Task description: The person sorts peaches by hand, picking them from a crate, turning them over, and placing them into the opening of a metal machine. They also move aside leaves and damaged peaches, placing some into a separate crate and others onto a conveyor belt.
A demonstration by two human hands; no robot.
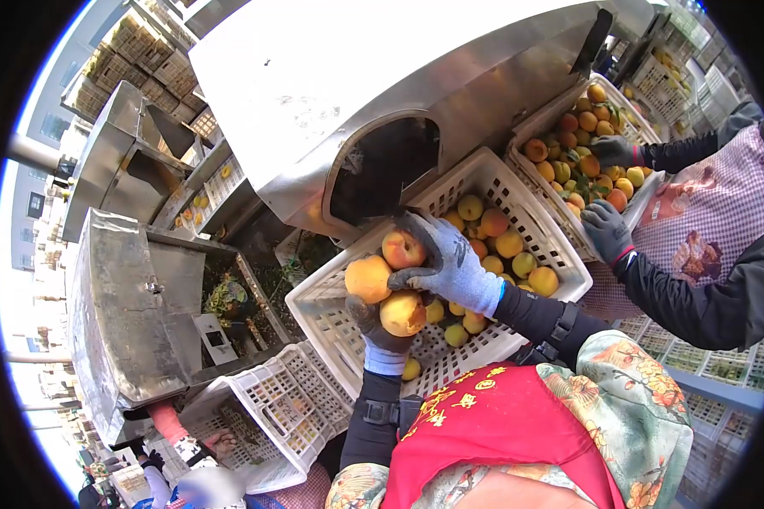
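Our left hand (pixel 380 338) closed under two peaches (pixel 403 312) | our right hand (pixel 446 265) clamped on a third peach (pixel 403 248) | all over the white crate (pixel 314 297) | we judge them light, soft and easily bruised: cradle the belly, don't squeeze.

Bright outdoor daylight, stainless-steel machine (pixel 331 76) with a dark arched opening (pixel 382 165), steel hopper (pixel 132 314) at left, stacked crates (pixel 136 51) behind it, pale building (pixel 47 127) with windows far left, white crate stacks (pixel 705 365) at right, tilted white lattice crate (pixel 272 407) below.
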